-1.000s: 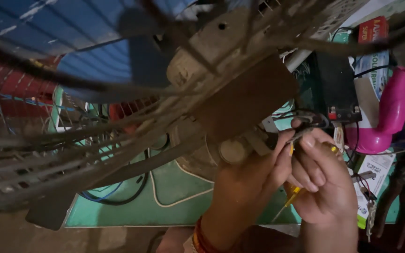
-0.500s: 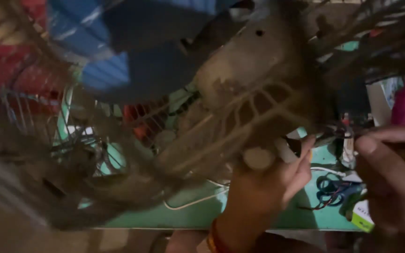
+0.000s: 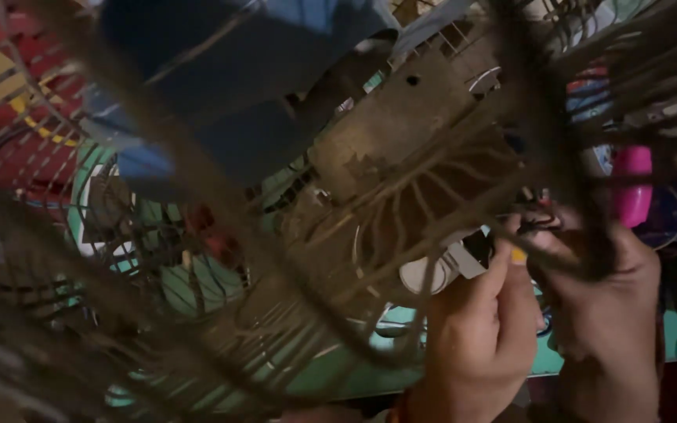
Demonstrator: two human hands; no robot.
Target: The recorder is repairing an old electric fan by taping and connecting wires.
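A dusty fan fills the view: its brown wire guard (image 3: 197, 313) is close to the camera, with blue blades (image 3: 221, 102) behind it and a grimy motor housing (image 3: 401, 133) in the middle. My left hand (image 3: 476, 337) is curled against the lower back of the housing, beside a white round part (image 3: 423, 274). My right hand (image 3: 605, 313) is closed just to its right, partly behind a guard wire. A bit of a yellow tool handle (image 3: 518, 255) shows between the hands, and black wires (image 3: 541, 223) sit at the right fingertips.
A green table surface (image 3: 338, 376) lies under the fan. A pink plastic object (image 3: 632, 184) stands at the right behind the guard. Red items (image 3: 9, 125) lie at the far left. The guard wires blur much of the scene.
The fan has tilted and swung closer, so the guard now covers nearly the whole view. Both hands have shifted right and down, staying at the back of the motor.
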